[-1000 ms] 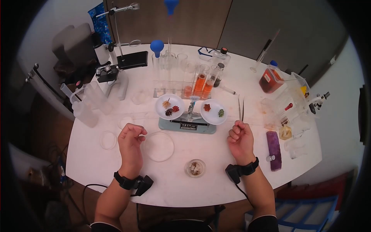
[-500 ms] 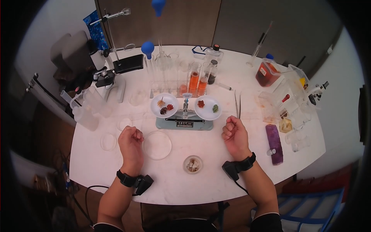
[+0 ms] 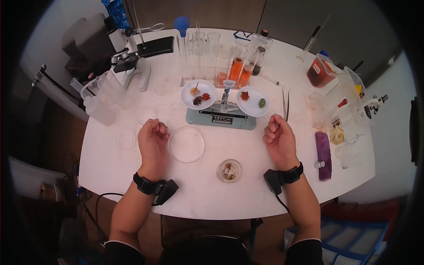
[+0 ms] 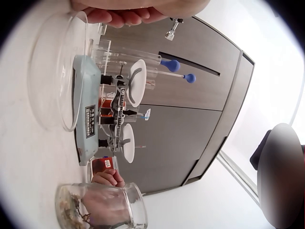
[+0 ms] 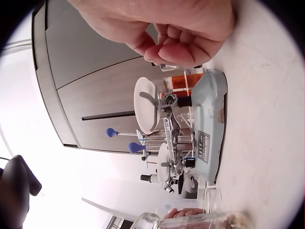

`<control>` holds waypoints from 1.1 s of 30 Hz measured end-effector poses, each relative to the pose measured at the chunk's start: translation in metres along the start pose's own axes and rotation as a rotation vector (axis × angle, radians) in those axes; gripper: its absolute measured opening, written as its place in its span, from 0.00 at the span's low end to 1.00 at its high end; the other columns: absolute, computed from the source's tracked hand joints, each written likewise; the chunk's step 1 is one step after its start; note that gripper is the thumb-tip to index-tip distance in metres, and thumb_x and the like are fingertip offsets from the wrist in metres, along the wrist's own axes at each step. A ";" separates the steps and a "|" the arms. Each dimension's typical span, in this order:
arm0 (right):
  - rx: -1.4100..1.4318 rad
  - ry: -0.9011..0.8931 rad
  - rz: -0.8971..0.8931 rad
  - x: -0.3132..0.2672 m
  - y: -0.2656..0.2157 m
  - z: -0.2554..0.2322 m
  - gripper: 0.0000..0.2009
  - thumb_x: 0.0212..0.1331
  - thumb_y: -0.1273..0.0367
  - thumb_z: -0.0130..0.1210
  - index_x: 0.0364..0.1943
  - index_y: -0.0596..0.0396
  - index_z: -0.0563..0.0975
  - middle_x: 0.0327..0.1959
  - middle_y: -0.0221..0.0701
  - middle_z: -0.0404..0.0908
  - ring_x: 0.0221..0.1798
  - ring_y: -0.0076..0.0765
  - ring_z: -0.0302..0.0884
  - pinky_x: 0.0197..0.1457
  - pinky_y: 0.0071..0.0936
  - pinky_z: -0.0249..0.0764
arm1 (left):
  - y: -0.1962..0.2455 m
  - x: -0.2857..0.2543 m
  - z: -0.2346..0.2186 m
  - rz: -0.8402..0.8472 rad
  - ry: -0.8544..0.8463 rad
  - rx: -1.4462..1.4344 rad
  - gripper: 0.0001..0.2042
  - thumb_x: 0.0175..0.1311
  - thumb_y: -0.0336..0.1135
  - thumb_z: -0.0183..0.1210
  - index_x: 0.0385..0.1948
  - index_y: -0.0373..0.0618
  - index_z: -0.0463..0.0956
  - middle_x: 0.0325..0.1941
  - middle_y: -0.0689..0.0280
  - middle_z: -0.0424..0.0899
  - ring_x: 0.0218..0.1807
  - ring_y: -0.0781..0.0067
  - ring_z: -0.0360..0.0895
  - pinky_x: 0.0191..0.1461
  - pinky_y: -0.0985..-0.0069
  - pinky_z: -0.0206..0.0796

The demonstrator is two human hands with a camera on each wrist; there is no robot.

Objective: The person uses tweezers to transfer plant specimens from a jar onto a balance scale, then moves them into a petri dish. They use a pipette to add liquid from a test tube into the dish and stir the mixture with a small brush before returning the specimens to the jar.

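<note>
My left hand (image 3: pixel 153 141) rests at the left on the white table, its fingers loosely curled and holding nothing. Just to its right lies a clear glass dish (image 3: pixel 187 145). My right hand (image 3: pixel 281 139) is also loosely curled and without anything in its grasp; in the right wrist view the thumb and fingertips (image 5: pixel 183 53) come together with nothing between them. Tweezers (image 3: pixel 286 106) lie just beyond that hand. Between the hands, nearer me, stands a small glass jar (image 3: pixel 229 171) with pale and brown bits inside. Behind it is a pale blue balance scale (image 3: pixel 221 119).
The scale's white pans (image 3: pixel 198 95) bear small coloured piles. Test tubes with orange liquid (image 3: pixel 236 68) stand behind. A microscope (image 3: pixel 128 66) and wash bottle (image 3: pixel 99 110) are at left; a purple roll (image 3: pixel 323 154) and red-filled container (image 3: pixel 321 73) at right.
The head view has shifted, so the table sits higher in it now. Both hands stay loosely curled, with only slight movement of the right one. The objects keep their places on the table.
</note>
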State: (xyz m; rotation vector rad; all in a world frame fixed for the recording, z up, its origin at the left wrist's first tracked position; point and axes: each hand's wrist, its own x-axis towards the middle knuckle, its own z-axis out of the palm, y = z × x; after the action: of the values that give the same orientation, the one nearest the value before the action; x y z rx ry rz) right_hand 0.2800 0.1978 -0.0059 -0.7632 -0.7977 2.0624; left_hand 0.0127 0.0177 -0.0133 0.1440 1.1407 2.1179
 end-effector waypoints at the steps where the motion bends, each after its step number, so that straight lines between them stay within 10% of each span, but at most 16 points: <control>1: -0.001 -0.001 0.007 0.000 0.000 0.000 0.09 0.69 0.64 0.48 0.31 0.51 0.72 0.19 0.20 0.67 0.21 0.18 0.62 0.24 0.18 0.59 | 0.001 -0.001 0.001 -0.009 0.012 0.008 0.11 0.63 0.35 0.53 0.21 0.52 0.63 0.23 0.73 0.66 0.31 0.78 0.65 0.39 0.78 0.58; 17: 0.022 -0.043 -0.040 0.002 -0.010 -0.008 0.12 0.72 0.61 0.47 0.30 0.47 0.70 0.20 0.20 0.68 0.21 0.18 0.63 0.25 0.18 0.60 | 0.007 -0.003 -0.001 -0.092 0.009 -0.038 0.10 0.64 0.36 0.53 0.23 0.53 0.64 0.25 0.73 0.69 0.31 0.78 0.66 0.39 0.78 0.58; 29: -0.587 0.042 -0.514 -0.002 -0.051 0.028 0.04 0.65 0.69 0.55 0.36 0.53 0.75 0.20 0.19 0.70 0.20 0.14 0.66 0.24 0.13 0.60 | 0.008 0.001 -0.005 -0.145 0.059 -0.065 0.05 0.63 0.37 0.52 0.30 0.50 0.72 0.27 0.73 0.73 0.30 0.81 0.68 0.37 0.80 0.60; 33: -1.245 0.008 -0.783 -0.007 -0.076 0.059 0.05 0.61 0.71 0.57 0.32 0.59 0.77 0.21 0.20 0.73 0.21 0.14 0.64 0.26 0.14 0.62 | 0.007 0.003 -0.007 -0.151 0.036 -0.075 0.05 0.63 0.37 0.52 0.30 0.50 0.72 0.26 0.73 0.73 0.30 0.81 0.68 0.36 0.80 0.59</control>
State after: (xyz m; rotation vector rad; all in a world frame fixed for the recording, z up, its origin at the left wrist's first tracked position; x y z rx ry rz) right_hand 0.2747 0.2139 0.0892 -0.8445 -2.0133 0.7131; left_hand 0.0036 0.0126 -0.0130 -0.0149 1.0576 2.0325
